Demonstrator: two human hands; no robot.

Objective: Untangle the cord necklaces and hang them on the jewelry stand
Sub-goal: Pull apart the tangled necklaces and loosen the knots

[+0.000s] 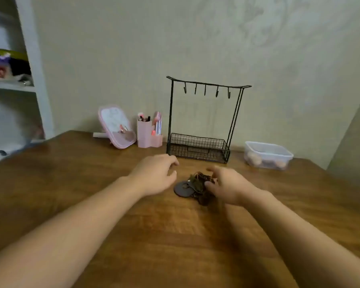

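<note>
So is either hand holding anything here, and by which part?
Left hand holds nothing, open above the table. Right hand touches the right side of the tangled cord necklaces; whether it grips them cannot be told.

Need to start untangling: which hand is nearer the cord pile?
Right hand: its fingers touch the cord pile. Left hand hovers beside it, apart.

On the bench, the jewelry stand stands at the back by the wall. Left of it sit a holder and a mirror; right, a lidded container. The tangled necklaces lie before the stand, between both hands.
</note>
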